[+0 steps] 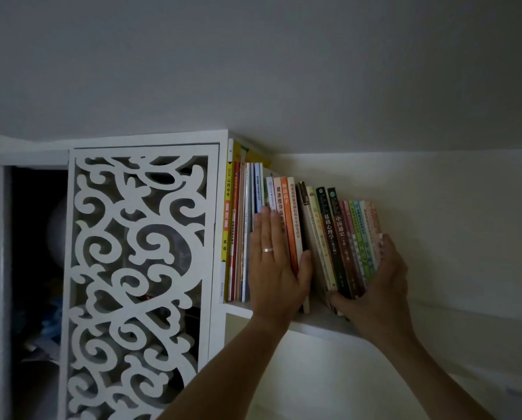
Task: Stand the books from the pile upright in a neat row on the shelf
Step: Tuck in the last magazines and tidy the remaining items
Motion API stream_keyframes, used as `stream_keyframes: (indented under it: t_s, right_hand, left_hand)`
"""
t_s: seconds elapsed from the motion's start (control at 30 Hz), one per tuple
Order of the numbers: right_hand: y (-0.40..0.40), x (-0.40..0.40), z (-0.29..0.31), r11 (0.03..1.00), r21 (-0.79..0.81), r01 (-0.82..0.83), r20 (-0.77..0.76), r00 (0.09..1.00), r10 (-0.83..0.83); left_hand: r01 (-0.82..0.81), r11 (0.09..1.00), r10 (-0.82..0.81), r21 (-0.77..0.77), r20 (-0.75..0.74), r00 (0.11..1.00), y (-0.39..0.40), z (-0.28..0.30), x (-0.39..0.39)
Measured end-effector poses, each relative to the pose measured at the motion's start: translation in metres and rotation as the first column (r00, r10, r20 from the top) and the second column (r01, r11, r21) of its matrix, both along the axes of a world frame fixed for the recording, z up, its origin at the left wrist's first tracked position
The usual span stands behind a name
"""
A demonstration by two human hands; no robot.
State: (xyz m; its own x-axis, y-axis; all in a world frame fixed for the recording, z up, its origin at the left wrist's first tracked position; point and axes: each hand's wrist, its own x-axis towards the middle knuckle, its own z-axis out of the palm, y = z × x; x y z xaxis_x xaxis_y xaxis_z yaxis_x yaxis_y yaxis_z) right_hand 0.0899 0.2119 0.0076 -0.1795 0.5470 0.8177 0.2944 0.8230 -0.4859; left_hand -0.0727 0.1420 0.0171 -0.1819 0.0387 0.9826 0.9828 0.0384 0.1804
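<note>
Book spines (338, 237) behind left hand (273, 265)

1. Both forearms are bare, with no sleeves reaching the wrists.
2. The left hand (271, 265) wears a plain, pale metal ring (267, 249) low on one of the middle fingers (265, 228), just above the knuckle.
3. The right hand (380, 286) wears nothing; its fingers are bare.

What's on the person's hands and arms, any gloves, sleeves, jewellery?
Both hands are bare, no gloves. The left hand wears one plain silver-toned ring on one of its fingers. The right hand shows no ring or watch. No sleeves show on either forearm.
</note>
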Motion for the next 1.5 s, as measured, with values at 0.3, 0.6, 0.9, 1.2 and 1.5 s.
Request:
stream_keyframes:
  t_s: [0.3, 0.6, 0.9, 1.2, 1.5]
  right_hand:
    - [-0.010, -0.008, 0.002, 0.990, 0.058, 0.131, 0.075, 0.988, -0.135]
    - [-0.024, -0.024, 0.009, 0.974, 0.082, 0.209, 0.088, 0.972, -0.216]
    - [-0.036, -0.033, 0.011, 0.968, 0.064, 0.243, 0.084, 0.965, -0.248]
    - [-0.031, -0.036, 0.007, 0.950, 0.103, 0.295, 0.107, 0.946, -0.305]
    - [-0.031, -0.038, 0.005, 0.948, 0.121, 0.295, 0.096, 0.947, -0.307]
  left_hand:
    - [-0.060, 0.998, 0.058, 0.018, 0.090, 0.994, -0.004, -0.006, -0.009]
    - [-0.058, 0.998, 0.051, 0.034, 0.175, 0.983, -0.006, -0.012, -0.020]
    - [-0.003, 0.996, 0.007, -0.094, 0.037, 0.999, -0.019, -0.015, -0.017]
    - [-0.104, 0.990, 0.108, -0.099, 0.033, 0.994, -0.014, -0.017, -0.013]
    - [0.082, 0.996, -0.080, 0.024, -0.081, 0.993, -0.012, -0.016, -0.016]
